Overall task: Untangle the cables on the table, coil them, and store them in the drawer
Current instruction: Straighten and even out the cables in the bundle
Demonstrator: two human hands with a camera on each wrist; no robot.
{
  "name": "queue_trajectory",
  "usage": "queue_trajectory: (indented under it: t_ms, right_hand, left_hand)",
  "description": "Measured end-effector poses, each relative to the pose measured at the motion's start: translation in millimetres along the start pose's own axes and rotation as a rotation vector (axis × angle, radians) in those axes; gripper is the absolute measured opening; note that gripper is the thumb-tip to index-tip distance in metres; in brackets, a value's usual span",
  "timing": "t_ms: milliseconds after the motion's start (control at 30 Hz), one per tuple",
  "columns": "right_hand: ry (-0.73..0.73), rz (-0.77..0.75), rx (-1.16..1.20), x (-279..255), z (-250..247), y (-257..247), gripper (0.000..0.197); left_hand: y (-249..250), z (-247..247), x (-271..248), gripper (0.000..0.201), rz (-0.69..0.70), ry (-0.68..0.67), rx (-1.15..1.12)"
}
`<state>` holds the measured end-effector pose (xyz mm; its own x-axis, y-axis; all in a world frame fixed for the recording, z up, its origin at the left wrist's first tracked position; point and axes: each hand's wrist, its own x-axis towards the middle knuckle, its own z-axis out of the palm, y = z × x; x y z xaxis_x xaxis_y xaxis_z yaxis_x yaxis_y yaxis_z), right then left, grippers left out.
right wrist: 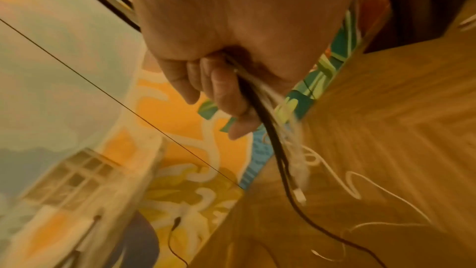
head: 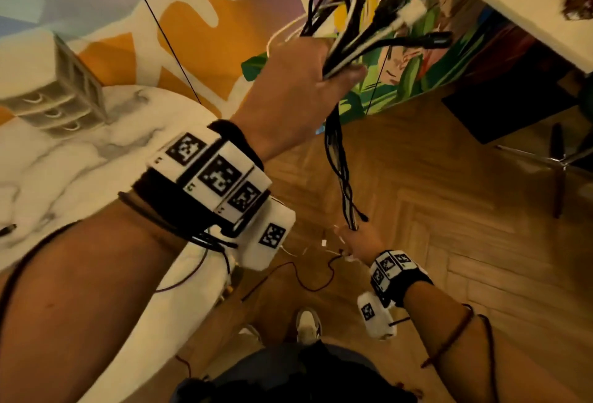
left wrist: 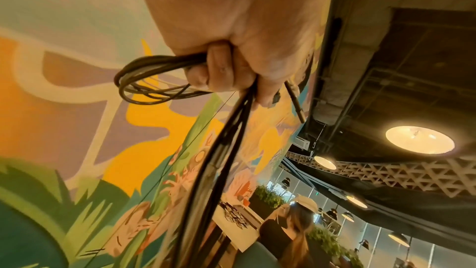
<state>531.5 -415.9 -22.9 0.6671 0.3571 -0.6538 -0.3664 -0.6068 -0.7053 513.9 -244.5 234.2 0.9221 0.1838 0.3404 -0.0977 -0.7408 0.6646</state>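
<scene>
My left hand (head: 298, 88) is raised high, fingers curled tight round a bundle of cables (head: 356, 49), black and white together. Above the fist the cables fan out in loops and plug ends; below it a black bunch hangs straight down past the table's (head: 64, 158) right edge, over the wooden floor (head: 433, 242). My right hand (head: 359, 242) is low, out beyond that edge, its fingers closed round the lower end of the hanging bunch; in the right wrist view a black cable and white strands run out of the fist. Loose ends trail from there onto the floor: a thin white cable (right wrist: 342, 180) lies in curls on the boards, and a reddish cable (head: 308, 284) snakes back towards the table's near right corner.

The bundle is in the air between my hands, clear of the table. A small drawer unit (head: 61, 97) stands at the table's far left, close to the painted wall (head: 208, 17), its drawers closed. A plug tip (head: 8, 229) lies at the left edge. To my right the floor is open up to a chair leg (head: 558, 174) and a second white table (head: 529, 4) at the far right corner of the view. My shoe (head: 308, 325) stands on the floor beside the table's near edge.
</scene>
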Motion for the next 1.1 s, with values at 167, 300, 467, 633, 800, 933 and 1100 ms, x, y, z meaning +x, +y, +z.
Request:
queue_trajectory:
  t_ms: [167, 300, 467, 633, 800, 933, 1100]
  right_hand:
    - [-0.269, 0.040, 0.287, 14.1, 6.6, -2.9, 0.038]
    - [-0.145, -0.023, 0.278, 23.7, 6.1, -8.3, 0.043]
    - [-0.017, -0.092, -0.223, 27.1, -1.1, 7.1, 0.036]
    - [-0.084, -0.169, -0.385, 16.3, -15.2, 7.4, 0.011]
    - [-0.126, -0.260, -0.324, 1.3, -52.3, -23.0, 0.054]
    - [0.021, -0.343, -0.366, -21.5, -72.1, -70.1, 0.097]
    - [-0.170, -0.593, -0.183, -58.9, -44.9, -131.4, 0.047]
  left_hand:
    - [-6.8, -9.2, -6.3, 0.030, -0.001, -0.003, 0.010]
    - [-7.1, -21.7, -4.4, 0.022, 0.016, 0.067, 0.011]
    - [-10.5, -9.8, -12.6, 0.035, 0.014, 0.036, -0.053]
    - [-15.4, 11.0, -20.5, 0.026, 0.008, 0.016, -0.117]
    - [-27.3, 32.7, -27.2, 0.007, -0.020, -0.006, -0.130]
    - [-41.7, 50.3, -34.2, 0.013, -0.082, -0.087, -0.058]
    - [-50.0, 63.5, -41.3, 0.014, -0.121, -0.135, -0.082]
